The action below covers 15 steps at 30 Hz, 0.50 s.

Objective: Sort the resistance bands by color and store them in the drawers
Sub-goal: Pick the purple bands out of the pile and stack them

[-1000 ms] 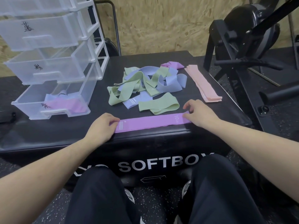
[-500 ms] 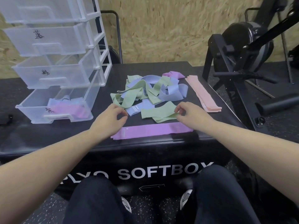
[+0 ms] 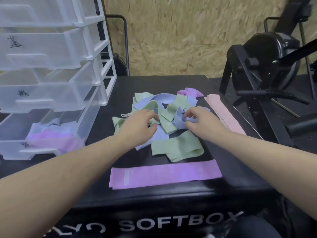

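Observation:
A tangled pile of green bands point(image 3: 175, 148) and blue bands point(image 3: 163, 100) lies mid-box. My left hand point(image 3: 137, 126) reaches into the pile's left side, its fingers curled round a green band point(image 3: 152, 107). My right hand point(image 3: 202, 120) pinches a blue band loop point(image 3: 179, 120) in the pile's middle. One purple band point(image 3: 164, 174) lies flat near the front edge, apart from both hands. A crumpled purple band point(image 3: 188, 92) sits behind the pile. A flat stack of pink bands point(image 3: 224, 114) lies to the right.
A clear plastic drawer unit point(image 3: 51, 54) stands at the left with its drawers pulled out. The bottom drawer point(image 3: 89, 117) holds purple and blue bands. The black soft box point(image 3: 240, 177) carries everything. An exercise machine point(image 3: 267, 62) stands at the right.
Both hands have let go of the flat purple band at the front and moved forward into the pile, where they now grasp a green and a blue band.

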Tool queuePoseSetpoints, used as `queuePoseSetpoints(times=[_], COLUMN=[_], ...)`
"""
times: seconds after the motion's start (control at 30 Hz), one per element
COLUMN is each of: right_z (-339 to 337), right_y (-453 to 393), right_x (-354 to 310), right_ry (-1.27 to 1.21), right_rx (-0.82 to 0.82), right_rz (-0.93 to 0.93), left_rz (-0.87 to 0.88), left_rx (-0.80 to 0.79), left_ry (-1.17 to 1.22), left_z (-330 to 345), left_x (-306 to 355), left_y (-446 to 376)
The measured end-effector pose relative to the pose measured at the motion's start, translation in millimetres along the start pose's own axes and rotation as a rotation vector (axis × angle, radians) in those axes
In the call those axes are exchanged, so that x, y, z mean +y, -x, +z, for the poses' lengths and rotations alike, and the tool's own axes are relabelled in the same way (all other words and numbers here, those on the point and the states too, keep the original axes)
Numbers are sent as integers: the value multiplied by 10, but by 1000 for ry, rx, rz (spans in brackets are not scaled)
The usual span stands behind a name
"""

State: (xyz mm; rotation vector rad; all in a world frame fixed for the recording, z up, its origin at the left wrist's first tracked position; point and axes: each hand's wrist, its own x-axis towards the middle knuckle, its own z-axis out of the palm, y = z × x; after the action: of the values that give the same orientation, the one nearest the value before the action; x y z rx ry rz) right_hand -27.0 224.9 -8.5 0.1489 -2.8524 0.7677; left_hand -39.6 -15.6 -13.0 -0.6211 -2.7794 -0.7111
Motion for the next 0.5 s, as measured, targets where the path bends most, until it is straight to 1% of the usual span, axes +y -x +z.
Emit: queuePoseSetpoints(times=[0.1, 0.23, 0.4, 0.43, 0.5], right_z=[17, 79, 189, 224, 277], right_y=[-299, -682, -1193, -1269, -1423], right_x=[104, 191, 287, 307, 370], right_ry=[55, 69, 275, 285, 186], right_rx=[30, 51, 95, 78, 34], right_rz=[-11, -13, -2, 9, 73], left_rz=[37, 25, 58, 71, 85], left_rx=[4, -6, 34, 46, 58], left_ry=[-25, -3, -29, -27, 6], left_z=[83, 212, 401, 440, 536], left_x=[-50, -149, -195, -206, -211], left_y=[-306, -658, -1078, -1144, -1277])
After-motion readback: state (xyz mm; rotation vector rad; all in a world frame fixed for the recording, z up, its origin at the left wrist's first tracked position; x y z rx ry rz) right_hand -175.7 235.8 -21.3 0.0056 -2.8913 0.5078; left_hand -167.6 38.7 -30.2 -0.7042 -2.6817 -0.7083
